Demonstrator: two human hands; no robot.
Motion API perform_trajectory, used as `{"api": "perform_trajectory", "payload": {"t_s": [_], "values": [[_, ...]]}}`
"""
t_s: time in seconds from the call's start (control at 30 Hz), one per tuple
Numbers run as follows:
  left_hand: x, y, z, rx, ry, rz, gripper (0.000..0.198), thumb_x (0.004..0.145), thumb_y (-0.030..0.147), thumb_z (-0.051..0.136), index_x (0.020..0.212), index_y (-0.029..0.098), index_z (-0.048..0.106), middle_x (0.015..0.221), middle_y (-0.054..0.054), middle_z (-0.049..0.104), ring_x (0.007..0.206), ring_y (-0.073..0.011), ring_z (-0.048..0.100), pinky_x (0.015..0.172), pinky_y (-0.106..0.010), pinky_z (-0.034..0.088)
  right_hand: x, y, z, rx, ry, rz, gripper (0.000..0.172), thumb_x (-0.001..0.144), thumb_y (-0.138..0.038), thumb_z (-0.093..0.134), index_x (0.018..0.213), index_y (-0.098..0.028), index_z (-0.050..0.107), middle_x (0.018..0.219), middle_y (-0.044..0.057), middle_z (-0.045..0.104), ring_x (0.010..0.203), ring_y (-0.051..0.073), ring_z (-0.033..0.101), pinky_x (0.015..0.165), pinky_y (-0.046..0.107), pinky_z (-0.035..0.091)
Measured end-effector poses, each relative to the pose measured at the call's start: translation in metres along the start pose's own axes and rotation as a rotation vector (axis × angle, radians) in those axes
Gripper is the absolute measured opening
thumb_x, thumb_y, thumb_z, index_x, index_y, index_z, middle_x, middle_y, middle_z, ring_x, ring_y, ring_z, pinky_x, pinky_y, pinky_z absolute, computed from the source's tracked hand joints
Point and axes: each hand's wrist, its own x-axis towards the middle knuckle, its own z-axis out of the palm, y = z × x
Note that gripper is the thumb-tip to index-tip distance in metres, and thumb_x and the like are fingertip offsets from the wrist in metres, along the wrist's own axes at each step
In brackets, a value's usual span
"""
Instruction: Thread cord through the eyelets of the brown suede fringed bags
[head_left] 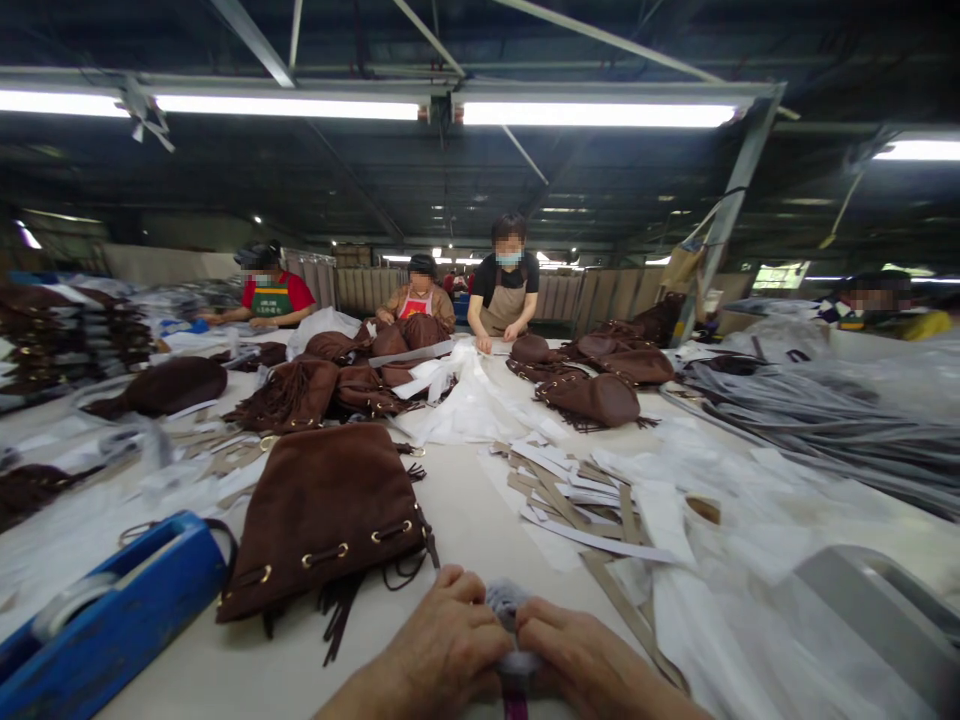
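Observation:
At the bottom centre, my left hand [450,640] and my right hand [574,650] meet on a small grey crumpled bundle [508,600]. Both hands have their fingers curled in and pressed against it from either side. My fingers hide much of it, so I cannot make out its exact kind. Below it shows a narrow dark purple piece [515,703]. Just beyond my left hand lies a dark brown drawstring bag [330,510] with gold eyelets, a cord and fringe tassels, flat on the white table [450,490].
A blue tape dispenser [127,620] stands at the left, a grey one [877,610] at the right. Paper strips [570,490], plastic sheets and grey straps [810,420] spread over the right side. More brown bags [600,400] lie farther off. Co-workers [506,285] stand across the table.

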Motion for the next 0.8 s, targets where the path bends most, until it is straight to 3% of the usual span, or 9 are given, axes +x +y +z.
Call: {"api": "perform_trajectory", "payload": {"t_s": [0.17, 0.23, 0.33, 0.4, 0.5, 0.53, 0.63, 0.8], "values": [[0.003, 0.003, 0.02, 0.011, 0.123, -0.068, 0.025, 0.08, 0.034, 0.071, 0.072, 0.018, 0.053, 0.073, 0.003, 0.063, 0.075, -0.0149, 0.048, 0.072, -0.032, 0.03, 0.012, -0.009, 0.004, -0.138, -0.092, 0.171, 0.019, 0.074, -0.013, 0.063, 0.092, -0.017, 0.061, 0.102, 0.007, 0.066, 0.087, 0.024, 0.065, 0.074, 0.029, 0.05], [0.003, 0.003, 0.023, -0.046, 0.123, -0.087, 0.024, 0.077, 0.029, 0.074, 0.072, 0.018, 0.053, 0.071, 0.004, 0.062, 0.074, -0.0153, 0.049, 0.072, -0.031, 0.032, 0.015, -0.009, 0.009, -0.143, -0.1, 0.212, 0.019, 0.074, -0.011, 0.061, 0.092, -0.016, 0.061, 0.103, 0.008, 0.066, 0.087, 0.024, 0.066, 0.073, 0.029, 0.049], [-0.004, -0.007, 0.0, -0.252, 0.127, -0.127, 0.019, 0.075, 0.012, 0.069, 0.087, 0.021, 0.057, 0.085, 0.003, 0.064, 0.083, -0.0156, 0.053, 0.076, -0.027, 0.038, 0.015, -0.007, 0.008, -0.046, -0.047, 0.159, 0.019, 0.074, -0.009, 0.059, 0.091, -0.019, 0.06, 0.102, 0.005, 0.066, 0.089, 0.02, 0.064, 0.074, 0.026, 0.047], [-0.013, -0.019, -0.025, -0.326, 0.209, -0.277, 0.026, 0.077, 0.007, 0.061, 0.097, 0.021, 0.055, 0.1, -0.002, 0.062, 0.092, -0.0167, 0.054, 0.081, -0.027, 0.04, 0.012, -0.007, 0.005, -0.019, -0.033, 0.148, 0.017, 0.073, -0.009, 0.06, 0.087, -0.019, 0.059, 0.099, 0.004, 0.065, 0.087, 0.02, 0.062, 0.073, 0.025, 0.046], [-0.026, -0.036, -0.053, -0.254, 0.242, -0.591, 0.003, 0.082, 0.02, 0.058, 0.083, 0.019, 0.055, 0.089, -0.003, 0.059, 0.082, -0.0179, 0.055, 0.073, -0.028, 0.04, 0.01, -0.006, 0.001, -0.021, -0.043, 0.151, 0.014, 0.073, -0.007, 0.059, 0.081, -0.018, 0.058, 0.095, 0.003, 0.065, 0.084, 0.02, 0.061, 0.07, 0.025, 0.044], [-0.028, -0.039, -0.056, -0.231, 0.212, -0.66, 0.01, 0.084, 0.025, 0.056, 0.077, 0.018, 0.054, 0.082, -0.002, 0.058, 0.077, -0.0175, 0.054, 0.069, -0.028, 0.039, 0.01, -0.005, 0.002, -0.019, -0.04, 0.138, 0.014, 0.073, -0.006, 0.059, 0.08, -0.019, 0.057, 0.094, 0.002, 0.064, 0.083, 0.019, 0.061, 0.07, 0.025, 0.043], [-0.03, -0.042, -0.049, -0.245, 0.118, -0.734, 0.024, 0.087, 0.031, 0.052, 0.069, 0.018, 0.058, 0.074, -0.001, 0.059, 0.071, -0.0165, 0.055, 0.063, -0.026, 0.036, 0.011, -0.003, 0.004, -0.026, -0.014, 0.085, 0.018, 0.071, -0.004, 0.06, 0.079, -0.019, 0.056, 0.091, 0.001, 0.064, 0.08, 0.017, 0.06, 0.067, 0.023, 0.041], [-0.02, -0.041, -0.022, -0.269, 0.079, -0.649, 0.013, 0.082, 0.016, 0.057, 0.07, 0.018, 0.061, 0.074, 0.001, 0.063, 0.072, -0.0149, 0.057, 0.064, -0.023, 0.037, 0.011, 0.0, 0.005, -0.034, -0.016, 0.05, 0.017, 0.073, -0.005, 0.061, 0.077, -0.019, 0.054, 0.089, 0.001, 0.063, 0.078, 0.016, 0.059, 0.066, 0.023, 0.042]]}}
